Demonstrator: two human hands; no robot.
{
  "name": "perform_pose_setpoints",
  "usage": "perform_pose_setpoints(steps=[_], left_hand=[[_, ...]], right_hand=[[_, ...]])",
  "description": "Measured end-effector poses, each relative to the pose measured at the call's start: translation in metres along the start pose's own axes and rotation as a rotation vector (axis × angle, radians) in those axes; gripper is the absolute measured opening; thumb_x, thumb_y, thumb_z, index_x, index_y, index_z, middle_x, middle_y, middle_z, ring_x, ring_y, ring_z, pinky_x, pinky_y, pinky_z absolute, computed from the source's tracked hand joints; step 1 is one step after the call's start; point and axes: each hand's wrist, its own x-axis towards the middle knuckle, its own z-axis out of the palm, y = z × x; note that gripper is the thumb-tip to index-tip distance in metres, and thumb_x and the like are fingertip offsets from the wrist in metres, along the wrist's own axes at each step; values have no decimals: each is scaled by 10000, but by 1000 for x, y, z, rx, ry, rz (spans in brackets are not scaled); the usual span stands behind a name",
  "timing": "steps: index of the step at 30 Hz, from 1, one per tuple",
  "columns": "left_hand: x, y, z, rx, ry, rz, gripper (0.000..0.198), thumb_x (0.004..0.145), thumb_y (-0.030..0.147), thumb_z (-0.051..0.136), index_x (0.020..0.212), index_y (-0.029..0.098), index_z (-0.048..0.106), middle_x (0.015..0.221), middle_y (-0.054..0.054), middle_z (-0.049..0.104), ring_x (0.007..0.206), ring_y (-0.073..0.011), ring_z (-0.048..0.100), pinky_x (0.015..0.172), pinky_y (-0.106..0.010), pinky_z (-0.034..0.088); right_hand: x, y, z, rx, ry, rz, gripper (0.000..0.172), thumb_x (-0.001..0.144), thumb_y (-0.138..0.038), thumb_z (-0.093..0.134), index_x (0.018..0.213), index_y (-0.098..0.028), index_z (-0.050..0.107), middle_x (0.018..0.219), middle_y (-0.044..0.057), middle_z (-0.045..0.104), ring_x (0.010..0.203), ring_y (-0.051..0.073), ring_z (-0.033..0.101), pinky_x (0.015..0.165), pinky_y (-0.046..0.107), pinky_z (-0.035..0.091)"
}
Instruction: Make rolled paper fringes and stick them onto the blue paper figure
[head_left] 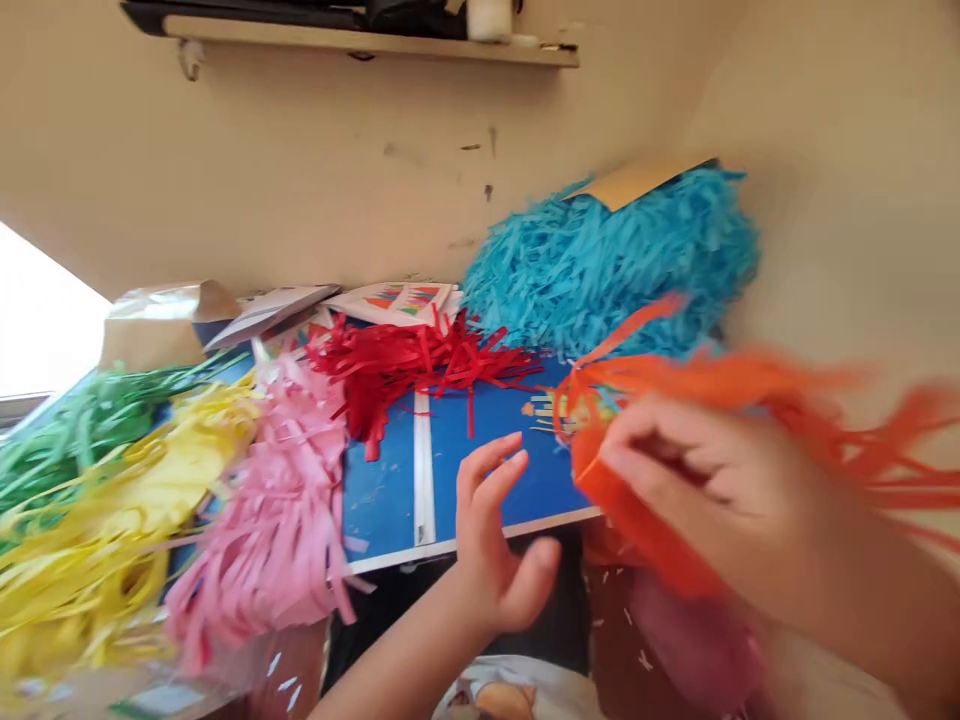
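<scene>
A blue board (480,460) carries paper piles: turquoise fringe (607,265) at the back, yellow fringe (97,510), pink fringe (277,510) and green fringe (82,425) at left, red fringe (405,365) mid-board. The blurred right hand (697,480) grips orange fringe (637,525) over the board's near right corner. The left hand (499,545), open with fingers spread, hovers at the near edge.

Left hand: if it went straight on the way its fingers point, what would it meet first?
Likely the blue board just beyond the left hand, then the red paper fringe; depth is unclear.
</scene>
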Motion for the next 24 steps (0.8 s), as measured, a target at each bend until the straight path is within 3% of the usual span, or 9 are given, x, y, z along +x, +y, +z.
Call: perform_pose_setpoints(steps=[3,6,9,11,14,17,21,24], left_hand=[[6,15,-38,130,-212,-83,609,849,579,381,1318,201,293,1306,-167,422,1214,-312,404,959,-486,368],[17,12,-64,293,-543,-340,562,785,482,559,1242,199,392,1130,-120,588,1046,-280,549,885,-432,423],[24,-3,-82,286,-760,-661,504,767,349,572,1227,204,423,884,-40,667,768,-209,624,661,-301,469],[24,-16,-91,239,-806,-747,428,764,254,522,1186,206,464,829,-11,669,704,-172,614,586,-243,434],[26,-37,-99,246,-843,-725,354,748,181,467,1094,211,530,821,6,671,704,-154,607,564,-222,404],[36,-51,-108,391,-874,-640,327,774,181,444,1087,210,531,815,4,673,730,-173,617,600,-250,425],[45,-45,-110,618,-881,-374,461,749,394,598,1139,177,483,974,-66,643,907,-251,596,772,-369,457],[32,-35,-92,732,-890,-230,485,667,516,671,963,158,534,906,-87,612,877,-282,584,769,-416,466]], right_hand=[[20,11,55,292,-263,47,257,784,-467,516,718,-220,536,619,-15,571,574,120,532,498,228,418],[42,30,97,565,-495,173,261,720,-449,603,775,-196,575,754,12,630,704,142,588,630,251,463],[61,41,115,712,-549,289,264,685,-427,651,783,-192,584,755,10,646,670,123,600,615,230,460],[70,44,117,735,-531,344,275,653,-399,686,813,-202,580,723,-6,648,620,106,595,572,208,448],[81,47,114,681,-465,370,331,617,-373,711,863,-204,569,725,-5,653,597,102,590,544,200,438],[87,52,112,558,-367,326,364,601,-359,705,895,-193,570,772,14,656,624,115,595,550,211,444],[91,54,110,401,-199,226,344,599,-381,672,871,-190,582,804,30,656,678,151,606,587,255,471],[90,53,108,320,-130,138,305,619,-401,636,841,-198,587,826,38,659,731,173,614,630,280,489]])
